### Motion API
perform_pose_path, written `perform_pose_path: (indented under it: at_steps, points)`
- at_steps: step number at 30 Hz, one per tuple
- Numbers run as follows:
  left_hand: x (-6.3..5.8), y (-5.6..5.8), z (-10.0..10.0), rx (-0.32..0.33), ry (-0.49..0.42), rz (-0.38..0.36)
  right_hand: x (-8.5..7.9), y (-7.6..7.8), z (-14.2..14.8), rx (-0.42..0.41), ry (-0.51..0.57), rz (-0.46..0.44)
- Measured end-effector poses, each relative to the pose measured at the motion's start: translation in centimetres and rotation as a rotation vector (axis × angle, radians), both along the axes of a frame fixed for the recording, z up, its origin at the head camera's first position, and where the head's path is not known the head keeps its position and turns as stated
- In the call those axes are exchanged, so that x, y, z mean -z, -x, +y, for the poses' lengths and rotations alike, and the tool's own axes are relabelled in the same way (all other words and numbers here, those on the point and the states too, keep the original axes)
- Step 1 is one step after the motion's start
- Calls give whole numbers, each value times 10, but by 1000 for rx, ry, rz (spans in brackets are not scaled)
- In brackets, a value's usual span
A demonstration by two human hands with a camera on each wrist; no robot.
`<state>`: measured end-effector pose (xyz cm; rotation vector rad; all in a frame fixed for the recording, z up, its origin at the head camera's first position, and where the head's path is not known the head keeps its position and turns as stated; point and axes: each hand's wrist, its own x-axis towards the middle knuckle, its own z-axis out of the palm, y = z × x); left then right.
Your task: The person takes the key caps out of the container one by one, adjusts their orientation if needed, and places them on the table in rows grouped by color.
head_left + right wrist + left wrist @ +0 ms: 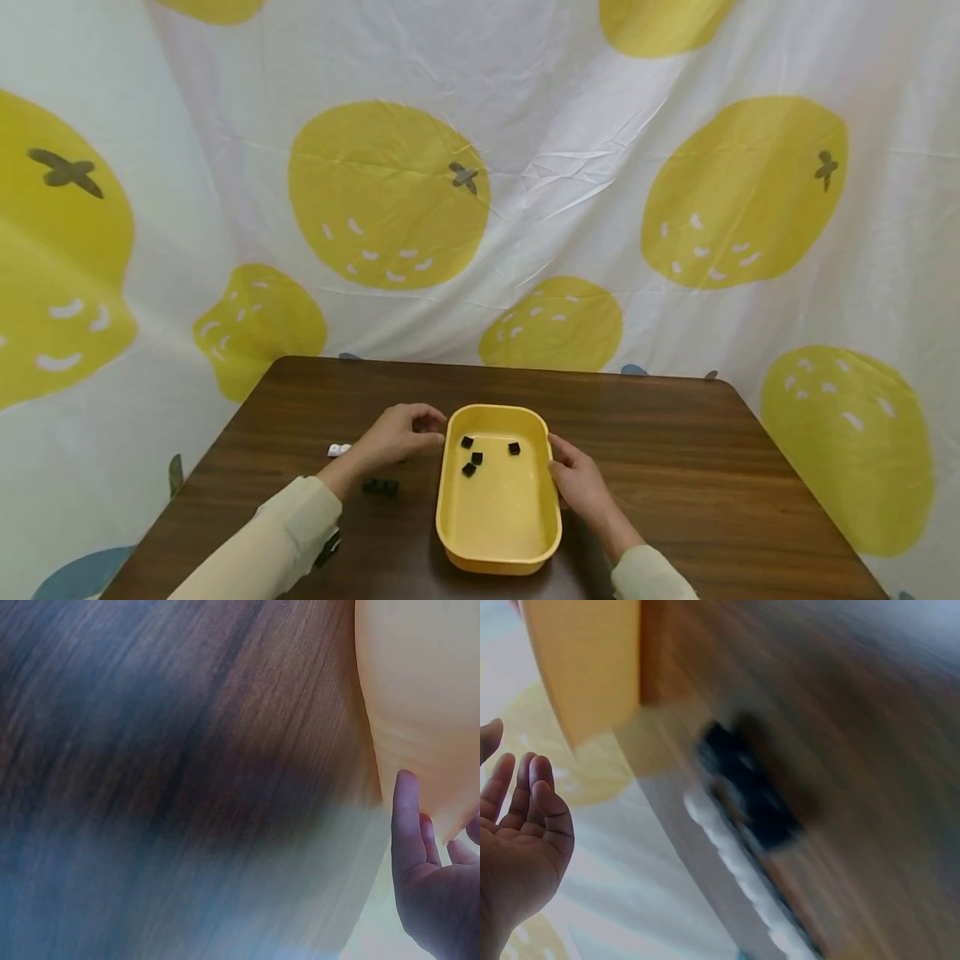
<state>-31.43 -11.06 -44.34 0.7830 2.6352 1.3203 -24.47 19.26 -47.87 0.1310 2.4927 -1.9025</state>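
Observation:
A yellow rectangular tub with rounded corners sits in front of me, several small black cubes inside toward its far end. My right hand holds its right side, fingers against the outer wall and thumb at the rim; the right wrist view shows a finger laid along the yellow wall. My left hand is beside the left rim, fingers loosely bent. In the left wrist view this hand holds nothing and is apart from the tub.
Left of the tub, a black block-like row and a white bumpy row lie on the dark wooden table. Another black piece is partly hidden by my left sleeve. A lemon-print cloth hangs behind the table's far edge.

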Motion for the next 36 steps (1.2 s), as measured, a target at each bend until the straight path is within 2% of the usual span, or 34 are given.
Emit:
perform_pose_path:
  at_steps: [3,8,12,18,24,27,36]
  points:
    - [-5,2,21,10,-12,0,0,0,0,3,1,-2]
    - [-13,4,53,66,-24,16,2,1,0,4,-7,-8]
    - [-13,7,74,98,-22,10,1,0,0,9,-7,-8]
    - [-5,16,97,85,23,-9,2,1,0,11,-2,-8]
    - [7,23,109,66,84,-23,3,1,0,-9,11,1]
    - [14,26,114,69,136,-4,2,1,1,-13,14,-8]
    - [30,26,128,96,329,138,2,1,0,-18,-4,2]
